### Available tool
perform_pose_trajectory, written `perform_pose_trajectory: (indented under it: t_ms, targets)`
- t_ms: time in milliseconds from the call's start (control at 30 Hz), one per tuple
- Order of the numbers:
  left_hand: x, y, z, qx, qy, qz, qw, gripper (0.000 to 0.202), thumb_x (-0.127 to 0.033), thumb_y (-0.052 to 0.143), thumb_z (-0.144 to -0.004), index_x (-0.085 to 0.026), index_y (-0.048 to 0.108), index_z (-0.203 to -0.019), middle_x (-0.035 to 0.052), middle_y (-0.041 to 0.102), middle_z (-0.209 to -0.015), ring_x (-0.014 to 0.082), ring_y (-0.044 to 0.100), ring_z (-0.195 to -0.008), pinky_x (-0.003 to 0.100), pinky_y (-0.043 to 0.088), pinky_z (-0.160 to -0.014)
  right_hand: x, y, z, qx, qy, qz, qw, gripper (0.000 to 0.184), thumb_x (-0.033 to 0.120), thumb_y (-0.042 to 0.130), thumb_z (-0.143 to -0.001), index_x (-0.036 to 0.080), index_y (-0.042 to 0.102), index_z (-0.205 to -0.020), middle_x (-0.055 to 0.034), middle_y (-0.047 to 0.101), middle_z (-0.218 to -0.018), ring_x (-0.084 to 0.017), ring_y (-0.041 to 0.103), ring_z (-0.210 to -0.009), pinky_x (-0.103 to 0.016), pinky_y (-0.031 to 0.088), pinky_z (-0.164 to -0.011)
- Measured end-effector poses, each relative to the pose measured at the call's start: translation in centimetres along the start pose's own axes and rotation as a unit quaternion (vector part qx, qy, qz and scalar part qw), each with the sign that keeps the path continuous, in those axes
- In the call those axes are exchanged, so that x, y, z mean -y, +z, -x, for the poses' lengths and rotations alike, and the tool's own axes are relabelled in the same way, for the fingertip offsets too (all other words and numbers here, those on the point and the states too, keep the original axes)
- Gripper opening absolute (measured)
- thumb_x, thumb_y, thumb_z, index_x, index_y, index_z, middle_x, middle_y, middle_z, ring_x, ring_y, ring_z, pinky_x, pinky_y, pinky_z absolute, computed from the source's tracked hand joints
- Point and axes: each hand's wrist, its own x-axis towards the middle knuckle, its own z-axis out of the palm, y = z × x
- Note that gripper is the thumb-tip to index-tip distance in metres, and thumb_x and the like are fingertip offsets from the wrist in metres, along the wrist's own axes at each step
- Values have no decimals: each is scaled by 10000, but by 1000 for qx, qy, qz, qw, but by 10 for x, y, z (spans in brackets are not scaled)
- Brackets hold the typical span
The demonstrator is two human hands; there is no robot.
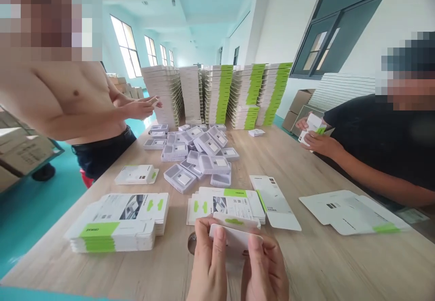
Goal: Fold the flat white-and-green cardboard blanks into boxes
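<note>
My left hand (210, 255) and my right hand (267, 265) pinch a white cardboard box (234, 240) between thumbs and fingers, close to the table's front edge. Its hang tab with a green slot faces away from me, and a white flap stands up under my thumbs. Much of the box's body is hidden by my hands. Just beyond lies a stack of flat printed cartons (234, 203), white with green. A dark round object (192, 243) shows partly beside my left hand.
A pile of grey plastic trays (204, 151) fills mid-table. Flat cartons are stacked at left (115, 222); a folded box (136, 174) lies behind. Loose cartons (353, 212) lie right. Tall box stacks (217, 95) stand at back. Two people work at the sides, one holding a white box (312, 131).
</note>
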Motion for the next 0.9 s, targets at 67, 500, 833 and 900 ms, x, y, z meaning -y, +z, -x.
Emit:
perform_pose_trajectory:
  t_ms: [67, 500, 833, 900]
  targets:
    - [10, 5, 2, -45, 19, 12, 999, 505, -757, 465, -989, -272, 599, -1017, 89, 767, -958, 285, 698, -809, 444, 597, -753, 4, 6, 3, -10, 25, -3, 1000, 328, 573, 719, -931, 251, 659, -947, -112, 743, -1072, -325, 694, -1055, -466, 582, -932]
    - [3, -4, 12, -46, 60, 31, 997, 450, -702, 596, -964, -281, 555, -809, -8, 636, -757, 215, 584, -680, 337, 521, -646, 9, 6, 22, -5, -41, -35, 999, 244, 464, 584, -1053, 256, 568, -925, -41, 636, -1014, -207, 647, -932, -330, 582, -836]
    - [8, 1, 11, -48, 46, 107, 992, 407, -590, 740, -928, -243, 588, -780, -12, 699, -813, 170, 601, -772, 256, 485, -736, -5, -1, 14, 9, 7, -74, 997, 269, 439, 649, -984, 255, 527, -829, -38, 542, -1117, -243, 595, -1076, -426, 565, -948]
    - [9, 2, 11, -40, 50, 139, 988, 385, -546, 764, -924, -241, 571, -791, -8, 699, -887, 170, 611, -824, 260, 484, -774, -4, -1, 14, 16, -19, -51, 998, 262, 415, 612, -1002, 258, 499, -825, -38, 536, -1144, -239, 592, -1084, -429, 568, -948]
